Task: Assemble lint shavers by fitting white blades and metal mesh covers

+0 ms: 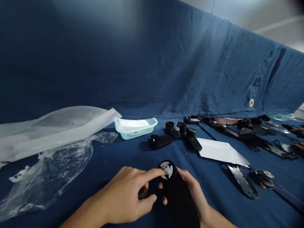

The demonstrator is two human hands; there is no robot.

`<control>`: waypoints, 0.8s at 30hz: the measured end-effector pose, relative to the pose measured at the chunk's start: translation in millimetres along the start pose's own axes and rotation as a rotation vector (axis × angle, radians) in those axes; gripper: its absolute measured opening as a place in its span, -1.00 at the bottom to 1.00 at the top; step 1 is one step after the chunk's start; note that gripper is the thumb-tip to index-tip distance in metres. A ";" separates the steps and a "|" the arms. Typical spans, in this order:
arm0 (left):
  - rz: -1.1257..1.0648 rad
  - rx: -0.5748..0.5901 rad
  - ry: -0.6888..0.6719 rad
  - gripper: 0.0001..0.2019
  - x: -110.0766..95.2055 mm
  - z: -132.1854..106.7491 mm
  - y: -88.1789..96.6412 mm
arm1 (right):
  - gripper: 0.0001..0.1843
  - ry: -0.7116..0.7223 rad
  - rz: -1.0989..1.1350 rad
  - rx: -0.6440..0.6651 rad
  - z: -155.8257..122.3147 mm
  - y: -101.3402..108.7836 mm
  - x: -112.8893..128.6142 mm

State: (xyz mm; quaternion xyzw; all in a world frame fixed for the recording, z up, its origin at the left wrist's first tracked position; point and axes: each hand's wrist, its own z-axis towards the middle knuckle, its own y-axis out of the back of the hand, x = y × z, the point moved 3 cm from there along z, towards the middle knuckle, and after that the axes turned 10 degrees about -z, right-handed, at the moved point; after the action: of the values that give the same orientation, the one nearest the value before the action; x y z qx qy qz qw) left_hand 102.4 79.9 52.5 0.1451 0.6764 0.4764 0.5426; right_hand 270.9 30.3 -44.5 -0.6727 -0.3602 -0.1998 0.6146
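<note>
My right hand (193,193) grips a long black device (179,202) with a round head. Set in that head is a pale wheel (167,170) with spokes or blades. My left hand (125,193) reaches in from the left, its index finger stretched out and touching the wheel. The other left fingers curl around a small dark piece (143,192), mostly hidden, whose kind I cannot make out. Just beyond my hands, a similar black device (160,141) lies flat on the blue cloth.
A light blue basket (135,133) holds white sheets. Clear plastic film (59,174) spreads on the left. More black devices (193,139) lie by a white sheet (220,151). An open shell (243,182) and a wired motor-like part (264,179) are at right. A blue curtain (142,63) hangs behind.
</note>
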 end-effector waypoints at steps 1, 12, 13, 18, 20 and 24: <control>0.015 0.004 0.010 -0.40 1.1 0.2 0.3 | -0.55 -0.005 0.000 0.000 -1.9 -2.5 1.0; -0.045 0.047 0.131 -0.36 -3.0 0.3 -11.7 | -0.65 -0.055 -0.021 -0.058 -7.6 -16.4 -1.6; -0.074 0.042 0.145 -0.38 -4.9 -0.1 -11.0 | -0.65 -0.031 -0.032 -0.049 -6.5 -14.8 -2.0; -0.183 -0.002 0.188 -0.42 -12.9 -3.2 -6.8 | -0.60 0.047 -0.069 -0.034 1.3 0.9 0.3; -0.204 0.027 0.171 -0.43 -15.0 -4.2 -6.4 | -0.63 0.061 -0.071 -0.038 4.1 7.0 2.1; -0.178 0.091 0.142 -0.43 -17.7 -4.2 -5.5 | -0.62 0.058 -0.063 -0.033 6.5 13.3 2.2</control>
State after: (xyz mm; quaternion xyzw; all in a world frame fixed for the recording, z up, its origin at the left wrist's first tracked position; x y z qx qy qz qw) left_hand 107.1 62.5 58.4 0.0748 0.7443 0.4041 0.5264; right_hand 280.9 37.3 -53.0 -0.6650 -0.3600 -0.2444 0.6070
